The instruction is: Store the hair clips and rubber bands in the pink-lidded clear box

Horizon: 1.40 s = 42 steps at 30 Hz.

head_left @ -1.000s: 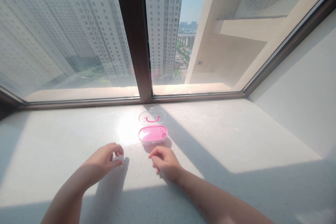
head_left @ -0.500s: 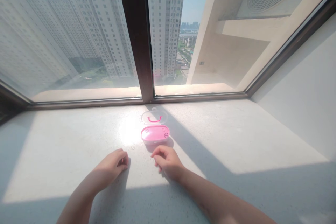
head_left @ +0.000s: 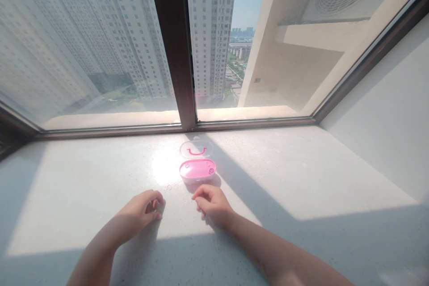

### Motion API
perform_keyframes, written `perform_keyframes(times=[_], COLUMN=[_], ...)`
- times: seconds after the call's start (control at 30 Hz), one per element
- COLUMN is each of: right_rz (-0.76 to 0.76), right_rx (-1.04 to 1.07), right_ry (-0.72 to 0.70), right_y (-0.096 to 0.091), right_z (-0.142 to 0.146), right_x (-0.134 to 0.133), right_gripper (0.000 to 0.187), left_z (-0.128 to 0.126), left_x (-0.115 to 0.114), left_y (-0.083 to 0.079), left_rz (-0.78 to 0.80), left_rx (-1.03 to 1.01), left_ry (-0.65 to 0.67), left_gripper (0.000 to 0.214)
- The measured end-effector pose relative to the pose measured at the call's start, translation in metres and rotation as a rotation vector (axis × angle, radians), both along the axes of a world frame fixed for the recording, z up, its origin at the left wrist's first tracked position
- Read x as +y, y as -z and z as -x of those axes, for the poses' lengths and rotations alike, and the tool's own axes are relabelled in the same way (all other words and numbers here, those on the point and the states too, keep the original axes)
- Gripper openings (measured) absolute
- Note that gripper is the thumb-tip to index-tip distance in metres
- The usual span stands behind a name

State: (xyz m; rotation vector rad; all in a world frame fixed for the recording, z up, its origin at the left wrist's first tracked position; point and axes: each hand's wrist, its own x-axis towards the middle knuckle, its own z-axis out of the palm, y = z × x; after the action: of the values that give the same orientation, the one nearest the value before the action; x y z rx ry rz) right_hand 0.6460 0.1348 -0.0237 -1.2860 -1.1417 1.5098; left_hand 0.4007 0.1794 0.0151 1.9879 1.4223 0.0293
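A small pink oval case (head_left: 197, 170) lies open on the white windowsill (head_left: 301, 174), its clear lid (head_left: 196, 149) folded back and showing a pink U-shaped mark. My left hand (head_left: 140, 213) rests on the sill to the case's near left. Its fingers curl against the thumb, and whatever they may hold is hidden. My right hand (head_left: 212, 204) rests just in front of the case with its fingers loosely curled under and nothing visible in them. A tiny clear round thing (head_left: 169, 186) lies on the sill between my left hand and the case.
A dark brown window frame (head_left: 174, 53) rises behind the case, with glass panes on both sides and tall buildings outside. A white wall (head_left: 389, 111) bounds the sill on the right. Sunlight and a frame shadow cross the sill.
My left hand has curled tighter and slid slightly right and down towards me. The right hand and the case have stayed almost where they were.
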Motion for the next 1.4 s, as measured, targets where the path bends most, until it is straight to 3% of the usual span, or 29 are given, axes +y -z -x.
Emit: perform_keyframes(times=[0.13, 0.27, 0.43, 0.6, 0.77, 0.93, 1.1, 1.3, 1.4], right_rz=[0.012, 0.007, -0.114, -0.260, -0.238, -0.131, -0.098, -0.026, -0.042], right_rx=[0.000, -0.008, -0.110, -0.238, -0.160, -0.095, -0.083, -0.115, -0.125], right_ry=[-0.004, 0.000, -0.128, -0.178, -0.174, -0.159, -0.114, -0.105, -0.109], right_y=[-0.001, 0.001, 0.002, 0.003, 0.006, 0.008, 0.012, 0.010, 0.008], right_z=[0.000, 0.002, 0.004, 0.003, 0.002, 0.005, 0.007, 0.006, 0.006], right_x=[0.000, 0.000, -0.002, -0.001, -0.001, -0.002, -0.001, -0.001, -0.001], right_gripper=[0.012, 0.010, 0.021, 0.015, 0.014, 0.019, 0.020, 0.022, 0.021], left_z=[-0.001, -0.010, -0.041, -0.070, -0.073, -0.074, -0.064, -0.032, -0.024], left_x=[-0.004, -0.009, -0.017, -0.024, -0.020, -0.017, -0.013, 0.010, 0.019], left_y=[-0.003, -0.010, -0.013, -0.002, 0.007, 0.010, 0.008, 0.023, 0.031], left_rz=[-0.005, -0.019, -0.062, 0.030, 0.054, 0.048, 0.053, -0.458, -0.523], left_rx=[-0.021, -0.115, -0.378, -0.605, -0.699, -0.757, -0.720, -0.376, -0.216], left_ry=[0.082, 0.081, 0.037, -0.019, -0.159, -0.168, -0.120, -0.245, -0.281], left_gripper=[0.007, 0.010, 0.016, 0.010, 0.013, 0.015, 0.015, 0.031, 0.039])
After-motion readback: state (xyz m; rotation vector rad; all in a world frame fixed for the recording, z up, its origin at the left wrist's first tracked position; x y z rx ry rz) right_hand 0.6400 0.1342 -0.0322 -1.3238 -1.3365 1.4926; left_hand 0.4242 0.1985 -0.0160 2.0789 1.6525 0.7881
